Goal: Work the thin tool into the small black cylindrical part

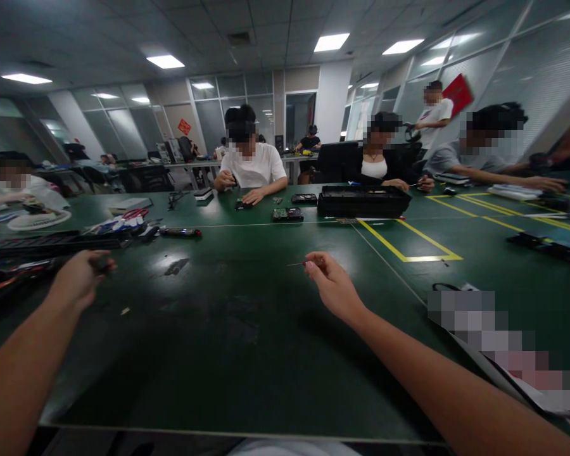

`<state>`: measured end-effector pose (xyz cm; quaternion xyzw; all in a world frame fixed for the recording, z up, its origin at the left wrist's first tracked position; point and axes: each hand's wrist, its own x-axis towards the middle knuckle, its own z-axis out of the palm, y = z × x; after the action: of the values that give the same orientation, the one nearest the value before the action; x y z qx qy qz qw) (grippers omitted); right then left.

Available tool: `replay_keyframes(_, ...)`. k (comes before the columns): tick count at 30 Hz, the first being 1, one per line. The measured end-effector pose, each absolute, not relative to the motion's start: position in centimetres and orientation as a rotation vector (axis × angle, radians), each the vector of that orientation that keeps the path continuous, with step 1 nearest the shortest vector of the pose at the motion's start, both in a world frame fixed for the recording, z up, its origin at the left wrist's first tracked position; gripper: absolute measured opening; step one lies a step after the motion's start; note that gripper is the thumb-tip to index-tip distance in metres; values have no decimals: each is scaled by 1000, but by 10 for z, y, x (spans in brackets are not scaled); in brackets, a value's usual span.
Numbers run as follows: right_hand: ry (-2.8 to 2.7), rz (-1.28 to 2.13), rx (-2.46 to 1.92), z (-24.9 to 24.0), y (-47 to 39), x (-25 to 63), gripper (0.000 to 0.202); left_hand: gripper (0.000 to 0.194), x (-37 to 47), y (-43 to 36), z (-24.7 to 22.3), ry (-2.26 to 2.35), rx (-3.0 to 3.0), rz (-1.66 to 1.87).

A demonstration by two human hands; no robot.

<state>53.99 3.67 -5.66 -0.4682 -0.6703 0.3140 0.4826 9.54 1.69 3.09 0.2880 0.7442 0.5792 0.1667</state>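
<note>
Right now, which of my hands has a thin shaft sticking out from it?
Your right hand: a thin shaft points leftward from its fingertips. Your left hand holds a dark object, too blurred to name.

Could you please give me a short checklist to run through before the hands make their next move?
1. Thin tool held securely: ok, it appears pinched between the thumb and fingers of the right hand.
2. Tool's tip shape confirmed: cannot tell, too small to make out.
3. Item at the left hand identified: cannot tell, the dark item at its fingers is blurred.
4. Tabletop free of scraps: not ok, a small pale scrap lies near the left hand.
5. Hands apart from the facing co-worker's hand: ok, that one rests on the far side.
</note>
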Motion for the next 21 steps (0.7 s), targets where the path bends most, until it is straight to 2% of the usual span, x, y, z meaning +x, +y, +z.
replay_keyframes(4,-1694,771,-1164,-50,33,541,32,6,156,47,9,1683,1065,1417)
replay_keyframes(8,-1750,675,-1213,-42,27,542,36,30,243,62,-12,1612,1323,1204)
replay_keyframes(12,-1625,654,-1143,-39,25,543,35,26,312,54,-31,1556,1822,941)
replay_keyframes(16,-1428,616,-1042,-37,24,544,31,22,341,43,-52,1397,2087,932)
replay_keyframes(21,-1470,698,-942,-36,20,541,25,26,338,39,-66,1293,2173,909)
